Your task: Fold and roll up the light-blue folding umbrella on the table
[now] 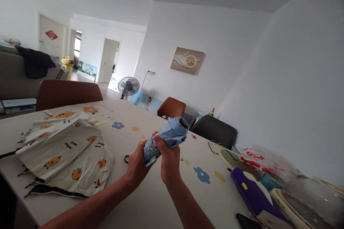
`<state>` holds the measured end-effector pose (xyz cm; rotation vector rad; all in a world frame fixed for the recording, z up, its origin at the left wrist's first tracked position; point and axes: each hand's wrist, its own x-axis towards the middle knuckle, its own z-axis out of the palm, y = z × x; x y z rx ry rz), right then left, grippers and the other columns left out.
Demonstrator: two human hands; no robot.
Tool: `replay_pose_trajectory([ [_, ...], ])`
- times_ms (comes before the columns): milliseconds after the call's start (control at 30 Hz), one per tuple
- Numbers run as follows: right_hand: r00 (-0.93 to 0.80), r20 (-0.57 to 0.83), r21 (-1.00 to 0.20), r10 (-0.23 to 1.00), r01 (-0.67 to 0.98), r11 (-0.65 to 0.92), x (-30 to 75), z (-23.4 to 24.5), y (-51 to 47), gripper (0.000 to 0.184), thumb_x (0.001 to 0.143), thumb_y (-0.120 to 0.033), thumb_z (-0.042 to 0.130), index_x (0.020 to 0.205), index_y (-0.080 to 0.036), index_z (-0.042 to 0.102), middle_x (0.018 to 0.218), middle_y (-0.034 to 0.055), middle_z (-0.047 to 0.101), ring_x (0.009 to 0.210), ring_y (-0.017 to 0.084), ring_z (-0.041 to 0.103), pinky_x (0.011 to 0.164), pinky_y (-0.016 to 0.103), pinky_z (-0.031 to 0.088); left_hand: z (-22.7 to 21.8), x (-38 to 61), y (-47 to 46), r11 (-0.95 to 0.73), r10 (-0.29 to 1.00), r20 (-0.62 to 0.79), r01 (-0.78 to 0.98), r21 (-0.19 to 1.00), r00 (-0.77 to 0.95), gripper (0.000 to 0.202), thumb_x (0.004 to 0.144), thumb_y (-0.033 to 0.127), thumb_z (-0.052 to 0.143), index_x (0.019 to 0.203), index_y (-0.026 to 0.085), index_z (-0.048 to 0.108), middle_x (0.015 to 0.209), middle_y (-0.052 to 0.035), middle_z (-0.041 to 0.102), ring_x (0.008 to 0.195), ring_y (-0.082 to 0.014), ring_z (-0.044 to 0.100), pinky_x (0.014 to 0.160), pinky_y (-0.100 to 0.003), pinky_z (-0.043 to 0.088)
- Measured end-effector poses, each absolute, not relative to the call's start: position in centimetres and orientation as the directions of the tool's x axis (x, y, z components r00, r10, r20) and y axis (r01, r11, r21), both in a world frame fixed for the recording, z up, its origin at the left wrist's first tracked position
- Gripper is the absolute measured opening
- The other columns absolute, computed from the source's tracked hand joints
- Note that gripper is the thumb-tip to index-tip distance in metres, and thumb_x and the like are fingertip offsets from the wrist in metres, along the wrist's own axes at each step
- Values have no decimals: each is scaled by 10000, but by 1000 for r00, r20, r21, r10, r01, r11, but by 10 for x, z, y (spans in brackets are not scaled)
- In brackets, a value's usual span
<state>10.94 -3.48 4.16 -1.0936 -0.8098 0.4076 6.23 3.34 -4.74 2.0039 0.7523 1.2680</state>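
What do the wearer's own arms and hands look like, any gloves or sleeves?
The left hand and right hand are both ungloved. The left forearm and right forearm are bare, with no sleeve, watch or bracelet in view. Some fingers are hidden.

Over the table [120,143] there was free room between the pale umbrella [66,154] and the purple case [248,189], which blocked both sides.
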Motion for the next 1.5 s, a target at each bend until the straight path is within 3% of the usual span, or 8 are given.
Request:
replay_pose_trajectory([
  [233, 709, 476, -849, 521, 216, 482, 125, 50, -35, 334, 690, -368, 700, 919, -146, 600, 850, 63, 654, 774, 199, 610, 733, 347, 485, -54, 64, 37, -702, 694, 608, 175, 690, 385, 416, 710, 247, 589, 1099, 198, 448, 1039, -79, 634, 862, -245, 637, 684, -321, 458],
  [400, 666, 568, -816, 485, 379, 436, 128, 59, -43, 444, 712, -378, 675, 1071, -172, 514, 983, 86, 626, 871, 215, 610, 761, 372, 497, -50, 62, 35, -662, 715, 569, 133, 737, 407, 419, 709, 256, 592, 1101, 209, 453, 1020, -62, 650, 852, -229, 637, 693, -311, 452],
  [500, 567, 767, -641, 301, 648, 411, 131, 67, -58, 554, 702, -328, 687, 1181, -221, 430, 1208, 109, 516, 1099, 241, 526, 873, 415, 460, -51, 61, 35, -605, 741, 522, 81, 792, 423, 422, 713, 312, 605, 1100, 230, 459, 943, -28, 670, 809, -211, 641, 664, -292, 447],
  [567, 390, 893, -445, 224, 838, 315, 134, 74, -70, 458, 711, -268, 680, 1116, -238, 470, 1261, 99, 464, 1179, 248, 459, 919, 437, 427, -52, 62, 34, -588, 745, 513, 57, 807, 427, 418, 713, 336, 611, 1092, 237, 465, 925, -19, 673, 802, -207, 640, 657, -286, 442],
  [700, 129, 928, -181, 349, 976, 120, 142, 86, -86, 178, 752, -206, 631, 904, -223, 541, 1152, 92, 517, 1105, 238, 497, 859, 421, 457, -51, 63, 32, -563, 750, 488, 44, 825, 446, 423, 709, 350, 617, 1088, 235, 467, 928, -23, 675, 808, -209, 638, 658, -286, 437],
  [967, 64, 847, -99, 528, 994, 39, 150, 105, -101, 95, 760, -231, 626, 805, -224, 543, 1220, 87, 467, 1165, 246, 466, 911, 430, 428, -43, 57, 28, -575, 727, 456, 92, 813, 513, 410, 716, 321, 605, 1095, 234, 477, 958, -30, 677, 837, -222, 637, 675, -298, 436],
  [1333, 74, 752, -159, 655, 985, 71, 152, 121, -118, 76, 762, -237, 620, 757, -224, 545, 1200, 67, 516, 1138, 244, 499, 920, 419, 421, -48, 57, 29, -618, 681, 497, 58, 784, 538, 461, 697, 325, 613, 1131, 239, 482, 965, -36, 675, 846, -223, 636, 682, -300, 444],
  [1500, 123, 688, -296, 715, 947, 122, 157, 126, -124, 111, 768, -240, 631, 701, -215, 546, 1194, 52, 525, 1105, 228, 520, 906, 391, 421, -45, 55, 27, -613, 646, 492, 12, 790, 584, 445, 695, 309, 616, 1113, 237, 479, 961, -20, 671, 827, -202, 632, 689, -284, 447],
])
